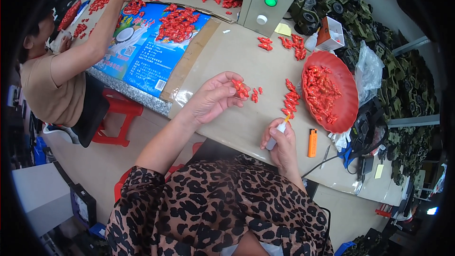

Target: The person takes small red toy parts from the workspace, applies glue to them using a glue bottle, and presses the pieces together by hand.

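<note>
My left hand (pixel 211 98) is raised over the table, its thumb and fingers pinching a small glossy red plastic piece (pixel 240 88). To its right, a couple of loose red bits (pixel 255 96) lie on the tabletop. My right hand (pixel 283 148), nearer the table's front edge, is wrapped round a small white squeeze bottle (pixel 276 138) with a yellow nozzle pointing up and away. Just beyond that nozzle runs a row of red pieces (pixel 290 98). A red scalloped bowl (pixel 348 99) filled with similar pieces stands farther right.
An orange lighter (pixel 313 143) and a thin tool (pixel 325 155) lie right of my right hand. Behind stands a machine post (pixel 265 7) with red and green buttons. At left, a co-worker (pixel 57 71) reaches across a blue printed sheet (pixel 151 61) bearing red pieces.
</note>
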The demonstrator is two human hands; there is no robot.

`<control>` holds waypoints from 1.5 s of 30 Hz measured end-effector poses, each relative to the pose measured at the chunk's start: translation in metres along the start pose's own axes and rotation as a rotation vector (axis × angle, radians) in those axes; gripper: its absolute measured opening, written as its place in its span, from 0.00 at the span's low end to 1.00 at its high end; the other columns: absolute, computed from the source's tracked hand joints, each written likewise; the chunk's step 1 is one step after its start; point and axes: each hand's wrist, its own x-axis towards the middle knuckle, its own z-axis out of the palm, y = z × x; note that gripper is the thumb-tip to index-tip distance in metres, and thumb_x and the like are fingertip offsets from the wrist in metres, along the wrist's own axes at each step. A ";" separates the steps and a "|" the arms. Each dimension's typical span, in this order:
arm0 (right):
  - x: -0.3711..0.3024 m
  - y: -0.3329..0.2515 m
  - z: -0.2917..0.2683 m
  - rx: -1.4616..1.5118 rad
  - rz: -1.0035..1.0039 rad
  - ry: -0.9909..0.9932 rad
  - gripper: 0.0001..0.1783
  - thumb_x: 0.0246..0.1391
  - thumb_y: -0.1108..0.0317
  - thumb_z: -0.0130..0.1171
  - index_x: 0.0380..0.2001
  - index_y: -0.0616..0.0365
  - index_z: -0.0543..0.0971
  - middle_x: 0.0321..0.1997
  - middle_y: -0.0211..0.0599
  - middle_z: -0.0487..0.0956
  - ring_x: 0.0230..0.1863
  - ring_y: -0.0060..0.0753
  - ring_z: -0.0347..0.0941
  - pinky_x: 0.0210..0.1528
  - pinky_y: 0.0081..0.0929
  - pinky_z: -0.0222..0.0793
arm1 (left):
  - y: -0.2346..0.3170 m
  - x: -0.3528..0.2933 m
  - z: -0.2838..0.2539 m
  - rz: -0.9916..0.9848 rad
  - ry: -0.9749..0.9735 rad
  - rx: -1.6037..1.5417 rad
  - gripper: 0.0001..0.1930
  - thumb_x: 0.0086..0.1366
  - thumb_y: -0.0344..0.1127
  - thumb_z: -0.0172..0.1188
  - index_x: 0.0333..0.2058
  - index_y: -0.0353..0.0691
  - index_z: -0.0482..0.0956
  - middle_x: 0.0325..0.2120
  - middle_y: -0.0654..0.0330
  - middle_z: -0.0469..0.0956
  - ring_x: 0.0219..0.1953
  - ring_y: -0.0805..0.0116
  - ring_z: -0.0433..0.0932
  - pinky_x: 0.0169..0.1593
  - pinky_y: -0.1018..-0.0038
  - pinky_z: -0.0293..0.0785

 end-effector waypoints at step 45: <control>-0.002 0.000 0.001 0.054 0.006 -0.038 0.06 0.47 0.74 0.48 0.30 0.61 0.63 0.17 0.36 0.67 0.18 0.28 0.65 0.20 0.22 0.64 | 0.036 0.010 -0.028 0.164 0.178 -0.028 0.10 0.54 0.22 0.52 0.36 0.36 0.65 0.34 0.54 0.72 0.40 0.64 0.73 0.43 0.76 0.70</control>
